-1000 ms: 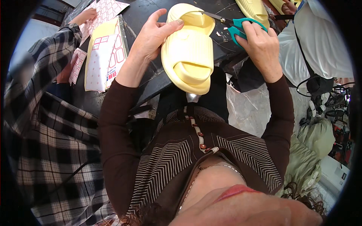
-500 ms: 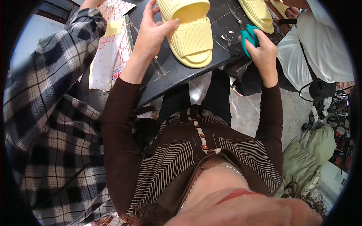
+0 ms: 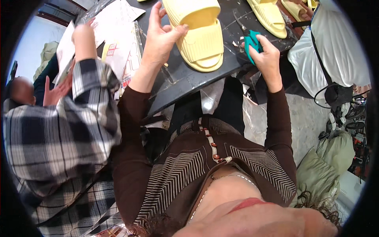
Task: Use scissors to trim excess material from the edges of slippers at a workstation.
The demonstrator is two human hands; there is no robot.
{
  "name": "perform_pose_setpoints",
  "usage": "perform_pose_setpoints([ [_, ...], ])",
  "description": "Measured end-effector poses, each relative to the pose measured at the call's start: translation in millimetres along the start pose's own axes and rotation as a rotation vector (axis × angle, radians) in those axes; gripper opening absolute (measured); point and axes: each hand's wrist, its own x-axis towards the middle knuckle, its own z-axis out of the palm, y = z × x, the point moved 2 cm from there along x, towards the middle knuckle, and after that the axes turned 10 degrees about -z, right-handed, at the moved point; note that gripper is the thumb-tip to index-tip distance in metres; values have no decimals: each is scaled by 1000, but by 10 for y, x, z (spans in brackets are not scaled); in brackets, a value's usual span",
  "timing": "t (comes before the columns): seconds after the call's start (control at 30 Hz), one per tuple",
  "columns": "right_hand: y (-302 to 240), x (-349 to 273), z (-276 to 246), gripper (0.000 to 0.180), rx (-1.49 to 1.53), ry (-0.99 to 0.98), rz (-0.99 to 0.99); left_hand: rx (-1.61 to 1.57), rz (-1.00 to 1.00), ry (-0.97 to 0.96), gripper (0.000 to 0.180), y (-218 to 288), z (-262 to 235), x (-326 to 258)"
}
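Note:
A pale yellow slide sandal is at the front of the black table with its toe toward me; the top of the picture cuts off its heel. At its left side is my left hand, with the thumb on the edge of the ribbed strap and the fingers along the side. My right hand is closed around the teal handles of a pair of scissors. Their metal blades point up and left, apart from the sandal. Small pale scraps lie between the sandal and the scissors.
Another yellow slide sandal lies at the far right. White sheets cover the table's left part, beside a person in a plaid shirt. A person in white is close on my right. The table's front edge runs before me.
My right hand and the scissors have shifted a little left, toward the sandal. On the left, the plaid sleeve has moved, uncovering more white sheets and a further person's hand.

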Motion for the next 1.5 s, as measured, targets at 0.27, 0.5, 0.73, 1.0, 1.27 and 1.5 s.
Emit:
perform_pose_setpoints([
  [0.27, -89, -318, 77, 21, 505, 86, 281, -362, -253, 101, 57, -226, -243, 73],
  [0.5, -453, -737, 143, 25, 857, 72, 571, -602, -436, 160, 41, -287, -190, 21],
  [0.73, -605, -976, 317, 30, 720, -35, 553, -744, -478, 108, 38, -451, -143, -10],
  [1.0, -690, -838, 325, 32, 664, -6, 626, -890, -518, 110, 36, -575, -61, -55],
  [1.27, -619, -731, 315, 35, 473, 140, 506, -1011, -543, -59, 42, -419, 169, -195],
  [1.5, -562, -668, 269, 41, 355, 201, 465, -1003, -526, 3, 44, -394, 163, -145],
])
